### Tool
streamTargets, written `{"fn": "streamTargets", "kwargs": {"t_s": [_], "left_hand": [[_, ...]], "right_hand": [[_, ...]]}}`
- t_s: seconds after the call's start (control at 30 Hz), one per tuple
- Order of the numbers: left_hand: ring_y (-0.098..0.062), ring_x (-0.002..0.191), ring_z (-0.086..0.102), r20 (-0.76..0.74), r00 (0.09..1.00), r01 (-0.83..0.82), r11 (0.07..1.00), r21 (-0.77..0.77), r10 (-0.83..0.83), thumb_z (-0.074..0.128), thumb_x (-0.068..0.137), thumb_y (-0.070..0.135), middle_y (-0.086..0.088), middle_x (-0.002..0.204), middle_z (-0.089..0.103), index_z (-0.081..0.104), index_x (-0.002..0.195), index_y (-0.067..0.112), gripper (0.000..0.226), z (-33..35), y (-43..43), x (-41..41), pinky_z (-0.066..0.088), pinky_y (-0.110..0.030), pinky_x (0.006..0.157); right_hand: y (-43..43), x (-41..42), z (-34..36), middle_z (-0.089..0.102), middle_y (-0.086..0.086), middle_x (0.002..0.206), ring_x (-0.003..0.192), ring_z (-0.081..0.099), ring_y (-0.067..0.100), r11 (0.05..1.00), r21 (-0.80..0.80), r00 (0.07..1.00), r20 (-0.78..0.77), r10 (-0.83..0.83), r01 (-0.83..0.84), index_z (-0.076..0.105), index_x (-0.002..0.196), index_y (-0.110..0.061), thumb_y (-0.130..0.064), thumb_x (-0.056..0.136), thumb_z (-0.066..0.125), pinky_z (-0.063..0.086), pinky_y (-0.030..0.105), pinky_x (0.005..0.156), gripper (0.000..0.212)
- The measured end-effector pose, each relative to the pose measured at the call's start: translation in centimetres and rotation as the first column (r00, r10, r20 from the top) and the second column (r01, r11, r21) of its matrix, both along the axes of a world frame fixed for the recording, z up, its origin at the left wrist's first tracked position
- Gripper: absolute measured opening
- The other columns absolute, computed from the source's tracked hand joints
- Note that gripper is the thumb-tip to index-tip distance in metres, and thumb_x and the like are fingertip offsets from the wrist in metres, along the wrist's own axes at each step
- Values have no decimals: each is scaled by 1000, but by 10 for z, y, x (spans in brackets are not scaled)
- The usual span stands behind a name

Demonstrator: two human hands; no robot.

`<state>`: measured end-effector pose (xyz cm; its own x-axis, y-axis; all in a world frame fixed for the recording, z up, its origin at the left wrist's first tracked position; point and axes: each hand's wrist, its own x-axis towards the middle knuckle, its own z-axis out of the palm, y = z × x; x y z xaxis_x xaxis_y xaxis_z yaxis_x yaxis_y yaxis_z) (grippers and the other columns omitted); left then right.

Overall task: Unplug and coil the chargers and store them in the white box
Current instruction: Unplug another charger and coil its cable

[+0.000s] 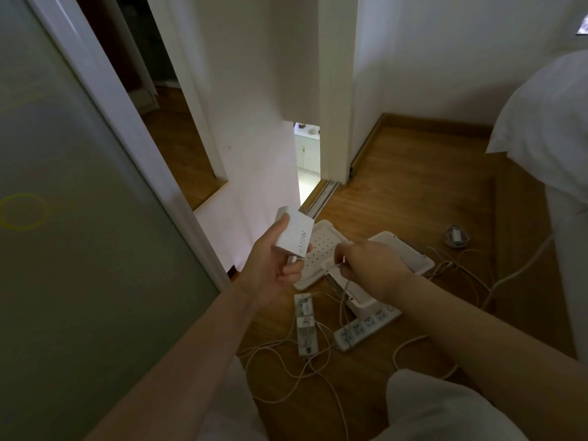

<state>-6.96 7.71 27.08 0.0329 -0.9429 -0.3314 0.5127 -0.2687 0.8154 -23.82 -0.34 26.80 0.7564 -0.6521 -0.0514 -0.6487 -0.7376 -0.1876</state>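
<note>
Now readying charger (pixel 294 235) for coiling.
Gripping it in left hand (pixel 273 265), fingers curled round; pinching its cable (pixel 345 291) in right hand (pixel 372 268) fingers, likely to draw slack taut, both above open box (pixel 410 256) on floor (pixel 413 192).

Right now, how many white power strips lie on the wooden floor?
2. One narrow white power strip lies below the left hand; the wider white power strip lies right of it. More may be hidden.

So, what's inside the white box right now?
The white box lies open; its dotted panel shows nothing on it. The right hand pinching a cable covers the middle, so that part cannot be seen.
</note>
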Motion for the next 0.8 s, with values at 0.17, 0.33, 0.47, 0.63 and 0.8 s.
{"fn": "streamTargets", "kwargs": {"t_s": [0.17,0.33,0.47,0.63,0.8], "left_hand": [[-5,44,29,162,973,174,984,-39,-165,44,88,50,-7,82,57,54,116,16,46,-10,5,7,22,-14,39],[-7,45,33,143,964,234,970,-71,-222,39,91,55,-11,86,56,59,113,20,46,-26,9,13,25,-15,39],[-10,52,36,99,984,155,986,-69,-148,33,93,55,-5,82,60,62,113,21,49,-36,12,14,23,-19,43],[-7,59,53,103,993,47,999,12,-48,52,86,42,1,82,63,53,119,20,40,-44,15,9,43,-18,49],[-18,86,67,178,939,-314,945,90,295,67,78,21,-11,111,54,29,130,14,65,-48,13,18,58,-30,64]], "right_hand": [[-5,9,-1,55,2,113,98,53,15,999,5,999,-6,50,-50,57,112,-18,-24,94,48,46,28,83,21],[0,9,-10,60,-2,114,104,52,14,992,-3,992,-18,124,-124,58,110,-23,-22,94,49,38,28,95,19],[0,10,-18,61,2,112,104,54,19,972,-120,968,-173,182,-204,54,114,-22,-15,92,48,36,33,101,24],[-5,9,-21,64,3,102,92,57,20,996,-53,982,-176,61,-71,60,107,-19,-25,97,39,40,31,86,24],[-3,1,-18,66,-1,89,76,54,14,997,52,989,-133,64,-57,63,92,-19,-40,96,41,45,27,78,30]]}}
